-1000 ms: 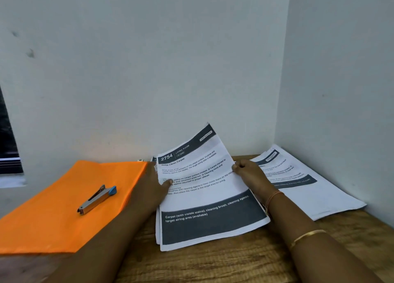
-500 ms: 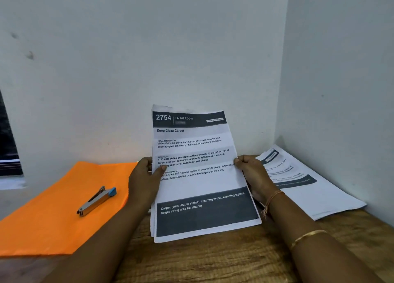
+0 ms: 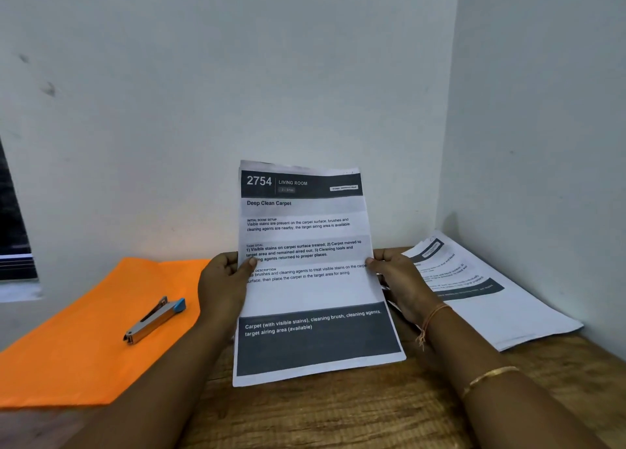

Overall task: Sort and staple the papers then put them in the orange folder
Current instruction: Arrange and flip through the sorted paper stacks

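Observation:
I hold a bundle of printed papers (image 3: 306, 293) upright in the middle, its lower edge down at the wooden table (image 3: 338, 414). The top sheet reads "2754 Living Room, Deep Clean Carpet". My left hand (image 3: 222, 279) grips the bundle's left edge, thumb on the front. My right hand (image 3: 398, 276) grips the right edge the same way. An orange folder (image 3: 84, 340) lies flat at the left, and a silver stapler (image 3: 154, 320) with a blue end rests on it. A second pile of printed papers (image 3: 481, 293) lies flat at the right corner.
White walls close off the back and the right side, forming a corner behind the right pile. A dark window edge (image 3: 13, 232) shows at the far left. Bare wood lies in front of the held papers.
The bundle went from leaning back over the table to standing upright, and both hands rose with it. Its top edge is now higher against the wall.

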`<state>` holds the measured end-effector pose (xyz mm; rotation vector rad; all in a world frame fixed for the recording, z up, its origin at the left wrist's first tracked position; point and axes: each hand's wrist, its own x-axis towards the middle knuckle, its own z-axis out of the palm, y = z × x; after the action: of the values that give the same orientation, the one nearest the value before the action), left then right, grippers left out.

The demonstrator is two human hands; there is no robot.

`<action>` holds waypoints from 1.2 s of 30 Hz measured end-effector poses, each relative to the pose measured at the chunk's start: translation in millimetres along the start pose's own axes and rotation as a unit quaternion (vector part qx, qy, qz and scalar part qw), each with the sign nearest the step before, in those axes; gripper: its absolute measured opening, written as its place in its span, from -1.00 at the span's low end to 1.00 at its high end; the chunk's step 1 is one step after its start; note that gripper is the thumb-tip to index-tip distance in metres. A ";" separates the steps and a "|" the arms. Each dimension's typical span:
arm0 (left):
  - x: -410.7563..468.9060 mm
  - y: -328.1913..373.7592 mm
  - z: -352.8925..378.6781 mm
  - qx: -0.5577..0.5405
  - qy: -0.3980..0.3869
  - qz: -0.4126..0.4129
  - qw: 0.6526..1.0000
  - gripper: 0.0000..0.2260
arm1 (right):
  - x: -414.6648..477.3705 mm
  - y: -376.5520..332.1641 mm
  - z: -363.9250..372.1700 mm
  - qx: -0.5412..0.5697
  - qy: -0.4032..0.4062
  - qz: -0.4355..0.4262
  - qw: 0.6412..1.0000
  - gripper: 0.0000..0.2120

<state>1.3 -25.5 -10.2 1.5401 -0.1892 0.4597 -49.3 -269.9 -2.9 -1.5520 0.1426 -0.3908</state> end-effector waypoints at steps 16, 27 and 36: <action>-6.8 2.9 0.8 0.077 0.012 -0.012 0.997 -0.79 | 6.3 5.7 -2.7 -0.135 0.079 -0.048 0.986 -0.86; -3.1 -14.9 -7.2 0.328 -0.062 0.025 0.942 -0.89 | 15.3 1.3 -22.6 -0.138 0.189 -0.080 0.969 -0.90; -5.2 -11.4 -5.9 0.329 -0.129 -0.002 0.935 -0.55 | 15.3 -3.7 -25.5 -0.068 0.197 -0.056 0.976 -0.89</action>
<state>0.2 -20.2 -23.0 2.2637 -0.2496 0.3288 -44.0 -299.0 2.5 -1.6065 0.3982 -0.7924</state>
